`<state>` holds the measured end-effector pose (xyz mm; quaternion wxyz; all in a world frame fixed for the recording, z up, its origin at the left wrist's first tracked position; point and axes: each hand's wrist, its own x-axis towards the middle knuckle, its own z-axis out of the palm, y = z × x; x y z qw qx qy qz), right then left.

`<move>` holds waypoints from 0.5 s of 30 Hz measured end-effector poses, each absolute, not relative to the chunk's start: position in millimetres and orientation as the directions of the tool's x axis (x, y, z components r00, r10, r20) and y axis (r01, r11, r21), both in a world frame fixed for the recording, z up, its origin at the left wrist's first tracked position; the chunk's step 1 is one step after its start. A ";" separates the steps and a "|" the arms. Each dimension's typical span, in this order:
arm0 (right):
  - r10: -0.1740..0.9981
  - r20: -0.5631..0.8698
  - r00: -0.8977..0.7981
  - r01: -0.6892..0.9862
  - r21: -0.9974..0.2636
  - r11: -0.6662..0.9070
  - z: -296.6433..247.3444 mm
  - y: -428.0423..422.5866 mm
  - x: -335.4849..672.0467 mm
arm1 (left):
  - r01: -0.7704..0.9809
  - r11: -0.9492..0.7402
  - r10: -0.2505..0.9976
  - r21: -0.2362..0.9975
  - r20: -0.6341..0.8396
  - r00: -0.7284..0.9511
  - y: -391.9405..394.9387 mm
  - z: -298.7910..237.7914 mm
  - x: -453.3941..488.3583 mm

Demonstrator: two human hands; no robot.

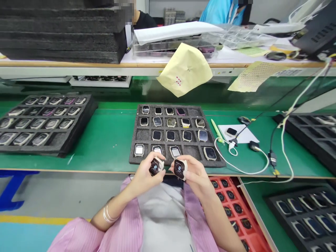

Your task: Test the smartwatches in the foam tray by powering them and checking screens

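My left hand (pixel 147 175) is closed around a smartwatch case (pixel 156 166) with a pale frame and a lit dark screen. A similar smartwatch case (pixel 179 169), its screen also lit, is gripped by the fingers of my right hand (pixel 195 173). Both are held side by side, a little apart, over the bench's front edge. Just beyond them lies a black foam tray (pixel 133 140) whose compartments hold several watch cases. Some slots there are bare, such as one in the front row (pixel 191 152). White screens glow on a few front-row watches (pixel 139 150).
Another foam tray of watches (pixel 60 140) lies left. At right are a green pen (pixel 217 130), a white card (pixel 245 134) bearing a watch, and looping cables (pixel 252 173). Below sit a red tray (pixel 252 227) and a dark watch tray (pixel 286 224). People (pixel 217 12) are behind the shelf.
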<state>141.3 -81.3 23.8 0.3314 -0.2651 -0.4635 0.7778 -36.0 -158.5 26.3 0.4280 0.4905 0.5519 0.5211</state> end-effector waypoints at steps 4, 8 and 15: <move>0.779 -0.083 -0.622 -0.255 -0.918 -0.302 25.9 -119.2 146.7 | 0.076 -0.051 0.986 0.996 0.062 -0.157 -195.0 21.9 -30.1; 0.773 -0.063 -0.631 -0.244 -0.930 -0.274 29.0 -150.0 151.2 | 0.084 -0.078 0.983 0.993 0.091 -0.160 -227.1 21.1 -27.5; 0.764 0.006 -0.645 -0.300 -0.922 -0.246 28.0 -153.0 152.2 | 0.118 -0.067 0.983 0.991 0.086 -0.162 -232.5 21.0 -27.0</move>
